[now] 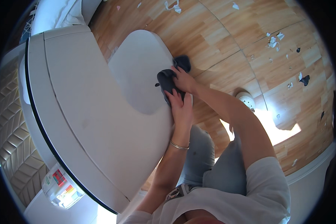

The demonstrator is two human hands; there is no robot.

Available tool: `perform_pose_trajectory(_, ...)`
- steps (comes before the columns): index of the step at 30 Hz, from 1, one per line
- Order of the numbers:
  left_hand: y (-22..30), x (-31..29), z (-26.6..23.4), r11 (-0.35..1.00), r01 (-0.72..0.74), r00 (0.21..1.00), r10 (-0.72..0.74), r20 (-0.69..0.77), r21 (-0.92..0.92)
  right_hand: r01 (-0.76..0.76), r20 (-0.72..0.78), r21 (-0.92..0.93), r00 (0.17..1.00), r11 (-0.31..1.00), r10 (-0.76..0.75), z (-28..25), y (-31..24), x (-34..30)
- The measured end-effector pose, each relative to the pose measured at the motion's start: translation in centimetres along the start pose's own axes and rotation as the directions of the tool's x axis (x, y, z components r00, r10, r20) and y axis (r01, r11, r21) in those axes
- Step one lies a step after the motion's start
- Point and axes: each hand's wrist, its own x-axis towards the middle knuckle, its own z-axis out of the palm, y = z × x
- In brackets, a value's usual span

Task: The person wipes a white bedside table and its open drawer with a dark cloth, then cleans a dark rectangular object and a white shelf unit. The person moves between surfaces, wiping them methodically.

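A dark slipper-like item [167, 81] with a rounded end lies at the right edge of a white surface [138, 56]. My left hand [180, 106], with a bangle on the wrist, holds its near end, fingers bent over the side. From the right, my right hand [183, 80] grips its far side, and part of the item is hidden beneath both hands. A second dark piece [183, 63] shows just beyond my right fingers; whether it joins the first I cannot tell. Beside the held item sits a tiny black bit [157, 84].
A broad white curved tabletop [93, 112] fills the left side, with a clear plastic container [61, 188] near its outer edge. White and black scraps [274, 43] litter the wood-patterned floor [216, 48]. A pale clog with holes [245, 98] rests by my right forearm.
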Motion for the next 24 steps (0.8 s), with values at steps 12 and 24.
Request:
perform_pose_trajectory(12, 0.5, -7.1, -3.5, 0.801, -0.314, 0.943, 0.202, 0.265, 0.510, 0.373, 0.088, 0.016, 0.924, 0.928, -0.373, 0.6, 0.3, -14.3)
perform_pose_trajectory(24, 4.3, -10.5, -3.6, -0.166, -0.438, 0.812, 0.351, 0.467, 0.884, 0.381, 0.073, 0.282, 0.907, 0.880, -0.416, -0.8, -6.7, -14.7)
